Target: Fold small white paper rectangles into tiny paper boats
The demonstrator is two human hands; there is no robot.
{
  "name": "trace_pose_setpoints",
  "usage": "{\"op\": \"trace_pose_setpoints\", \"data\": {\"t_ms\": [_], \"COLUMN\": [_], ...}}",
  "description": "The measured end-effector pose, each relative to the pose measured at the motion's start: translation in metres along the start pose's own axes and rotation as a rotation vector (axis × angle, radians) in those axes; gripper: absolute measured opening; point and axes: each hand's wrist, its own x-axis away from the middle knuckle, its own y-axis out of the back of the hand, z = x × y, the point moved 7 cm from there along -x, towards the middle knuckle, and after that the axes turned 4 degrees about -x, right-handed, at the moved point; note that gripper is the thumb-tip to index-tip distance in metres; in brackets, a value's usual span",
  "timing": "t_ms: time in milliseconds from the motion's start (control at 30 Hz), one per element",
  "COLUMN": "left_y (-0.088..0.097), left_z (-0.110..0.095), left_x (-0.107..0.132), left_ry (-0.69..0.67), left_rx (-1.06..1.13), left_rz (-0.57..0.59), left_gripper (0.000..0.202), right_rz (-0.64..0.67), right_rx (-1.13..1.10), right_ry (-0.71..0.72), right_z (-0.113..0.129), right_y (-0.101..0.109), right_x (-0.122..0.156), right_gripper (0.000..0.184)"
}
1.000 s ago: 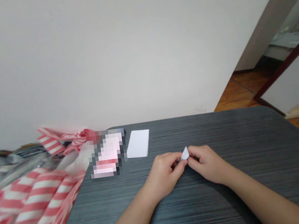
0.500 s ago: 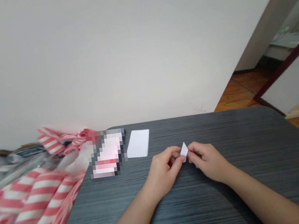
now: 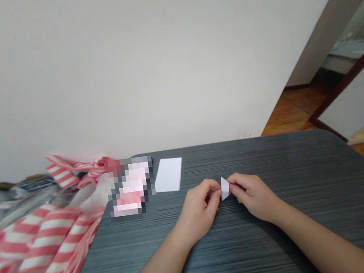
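Observation:
Between my hands, a small folded piece of white paper [image 3: 225,188] stands on edge above the table. My left hand [image 3: 200,208] pinches its left side, and my right hand [image 3: 253,196] pinches its right side. The fingers hide part of the paper. A neat white paper rectangle [image 3: 168,175] lies flat on the dark grey wood-grain table [image 3: 272,160], up and to the left of my left hand. Neither hand touches it.
A pixelated pink-and-white object [image 3: 132,190] lies at the table's far left. Beyond the left edge sits a red-and-white striped bag [image 3: 41,240]. A white wall runs behind the table, and a wooden floor [image 3: 286,116] shows at the right.
The small paper has turned from a point-up shape to a narrower, more upright fold. My fingers have shifted around it, and my hands remain close together.

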Motion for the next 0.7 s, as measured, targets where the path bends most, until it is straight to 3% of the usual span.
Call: {"op": "trace_pose_setpoints", "data": {"t_ms": [700], "left_y": [0.0025], "left_z": [-0.0015], "left_x": [-0.0027], "left_ry": [-0.042], "left_rx": [-0.072], "left_rz": [-0.047], "left_gripper": [0.015], "right_rz": [0.005], "right_rx": [-0.003], "right_ry": [0.037], "right_z": [0.0023], "right_y": [0.0002], "right_x": [-0.0003], "right_gripper": [0.015]}}
